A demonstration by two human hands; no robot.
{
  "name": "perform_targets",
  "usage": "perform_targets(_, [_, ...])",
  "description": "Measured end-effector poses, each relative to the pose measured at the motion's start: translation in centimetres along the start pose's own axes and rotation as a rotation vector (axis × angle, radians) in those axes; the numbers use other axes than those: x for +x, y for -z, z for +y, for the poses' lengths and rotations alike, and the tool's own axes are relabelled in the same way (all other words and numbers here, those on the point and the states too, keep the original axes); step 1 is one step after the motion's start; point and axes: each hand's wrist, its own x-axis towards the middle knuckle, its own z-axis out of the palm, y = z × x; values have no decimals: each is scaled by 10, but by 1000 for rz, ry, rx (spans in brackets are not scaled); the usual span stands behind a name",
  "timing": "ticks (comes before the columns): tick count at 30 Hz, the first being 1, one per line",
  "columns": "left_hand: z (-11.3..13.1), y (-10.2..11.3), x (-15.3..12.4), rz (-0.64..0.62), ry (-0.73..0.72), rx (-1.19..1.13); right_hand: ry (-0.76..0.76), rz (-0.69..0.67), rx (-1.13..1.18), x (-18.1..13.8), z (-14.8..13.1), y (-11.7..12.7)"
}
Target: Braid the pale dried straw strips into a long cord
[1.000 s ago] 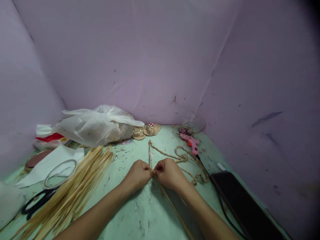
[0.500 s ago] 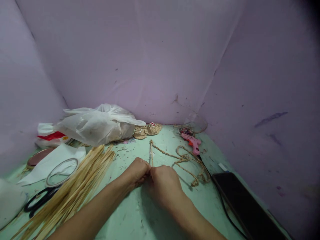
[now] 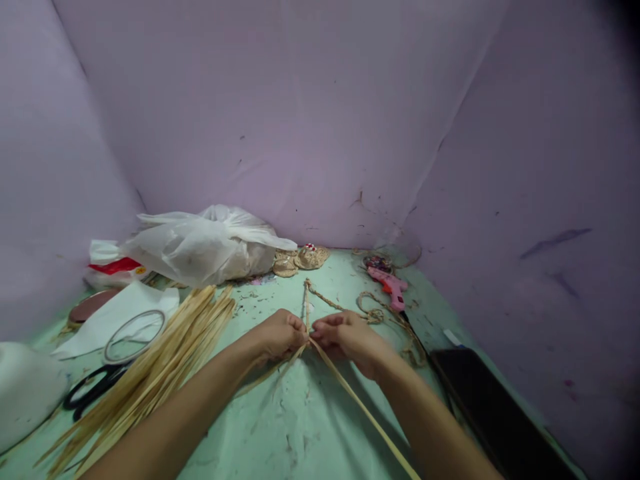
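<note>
My left hand (image 3: 279, 333) and my right hand (image 3: 349, 335) meet at the middle of the green table (image 3: 300, 427), both pinched on pale straw strands. A thin braided straw cord (image 3: 307, 303) runs from between my fingertips away toward the back wall. One loose straw strand (image 3: 365, 412) trails from my right hand toward the near right edge. Another strand (image 3: 265, 377) trails from my left hand toward the near left. The braided cord continues as a coil (image 3: 380, 313) to the right of my right hand.
A bundle of straw strips (image 3: 150, 373) lies at left, beside a metal ring (image 3: 134, 327) on white paper and black scissors (image 3: 93, 390). A white plastic bag (image 3: 200, 243) sits at the back. A pink glue gun (image 3: 390, 285), woven discs (image 3: 300, 259) and a dark slab (image 3: 495, 413) lie rightward.
My hands have parted slightly and the two loose strands now fan out below them; half a second ago my right hand lay over the strands. The view has shifted a little.
</note>
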Motion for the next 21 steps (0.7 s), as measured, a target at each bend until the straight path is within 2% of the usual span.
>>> perform_targets(2, [-1,-2,1,15,-18,4,-70,-111,88,1,5,-11])
perform_targets(3, [-2,-3,1,20,-27,19,-84,-120,89,2,7,-15])
perform_targets(9, [-6,-1,3,75,-69,208,-50,-10,-112,10,16,-17])
perform_targets(14, [-13,3,7,110,-167,379,10,20,-80,10,17,-15])
perform_targets(21, [-17,2,7,166,-170,537,75,56,-28,17,26,-17])
